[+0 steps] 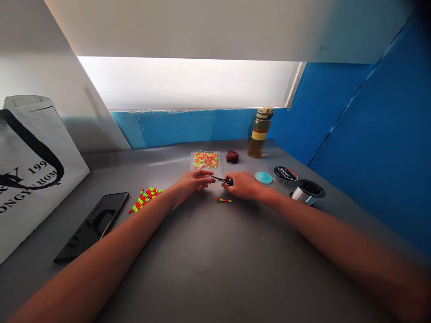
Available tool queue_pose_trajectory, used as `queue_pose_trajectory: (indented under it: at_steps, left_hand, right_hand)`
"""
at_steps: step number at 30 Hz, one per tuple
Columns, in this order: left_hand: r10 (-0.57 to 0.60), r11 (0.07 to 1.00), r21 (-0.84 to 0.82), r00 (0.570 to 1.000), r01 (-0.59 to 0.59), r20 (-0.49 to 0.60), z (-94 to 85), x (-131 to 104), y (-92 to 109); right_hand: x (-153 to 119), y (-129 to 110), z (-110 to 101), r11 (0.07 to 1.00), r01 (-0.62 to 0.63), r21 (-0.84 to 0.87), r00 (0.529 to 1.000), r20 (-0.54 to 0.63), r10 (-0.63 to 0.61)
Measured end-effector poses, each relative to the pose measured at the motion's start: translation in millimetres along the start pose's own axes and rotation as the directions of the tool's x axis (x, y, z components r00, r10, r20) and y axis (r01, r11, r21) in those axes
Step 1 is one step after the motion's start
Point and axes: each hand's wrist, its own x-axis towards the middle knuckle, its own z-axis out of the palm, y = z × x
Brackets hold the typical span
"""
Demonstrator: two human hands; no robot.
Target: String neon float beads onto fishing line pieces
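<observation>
Closest risk: phone (pixel 92 226), lying on the grey tabletop (pixel 215 264) left of the left forearm and partly hidden by it. If that elbow swings out, phone gets shoved; can't tell if they touch. Next, short bead row (pixel 222 200), red and yellow-green, loose on the near side of the right hand. Drop the heel of that hand and it scatters. Same for the bead block (pixel 145 200) left of the left wrist: part of it sits behind the forearm, so a sideways drag could break up the rows. At the hands: right hand (pixel 241 185) grips a slim dark tool (pixel 222 180), tip toward the left fingertips. Left hand (pixel 195 181) has its fingers curled together at the tip; too small to tell what, if anything, is pinched. Main hazard is here: a slip of the right grip could jab the left fingers, or pop a small part loose. Right of the right hand, silvery spool (pixel 299 195) could get bumped if the forearm drifts outward. Light-blue disc (pixel 263 177) is closer in, so likelier to be caught. Just beyond the left hand, bead packet (pixel 206 160); can't see whether it's sealed, so a knuckle push might spill it. Bottle (pixel 257 137), well beyond the right hand, upright: only an overreach would tip it.
</observation>
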Motion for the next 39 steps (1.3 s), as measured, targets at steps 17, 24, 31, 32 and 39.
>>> queue_pose_trajectory:
  at_steps: [17,24,31,32,39]
  left_hand:
    - [0.038,0.983,0.175,0.994,-0.056,0.1,4.9,-4.5,5.9]
    - [0.034,0.985,0.165,0.993,-0.053,0.113,3.7,-1.5,4.6]
    - [0.031,0.984,0.172,0.994,-0.048,0.101,4.7,0.3,3.9]
    - [0.03,0.984,0.174,0.995,-0.047,0.099,4.8,0.5,3.8]
    - [0.025,0.972,0.23,0.993,-0.051,0.112,6.3,1.2,0.4]
  right_hand:
    - [5.5,5.0,-5.4,0.998,0.033,0.045,0.999,0.029,-0.035]
    - [8.4,5.6,-8.8,0.994,0.005,0.11,0.995,0.099,-0.016]
    - [10.8,4.0,-12.4,0.99,-0.014,0.141,0.989,0.145,-0.007]
    - [10.9,3.8,-12.6,0.989,-0.018,0.147,0.989,0.151,-0.004]
    - [13.7,9.1,-10.2,0.964,-0.083,0.253,0.982,0.188,0.035]
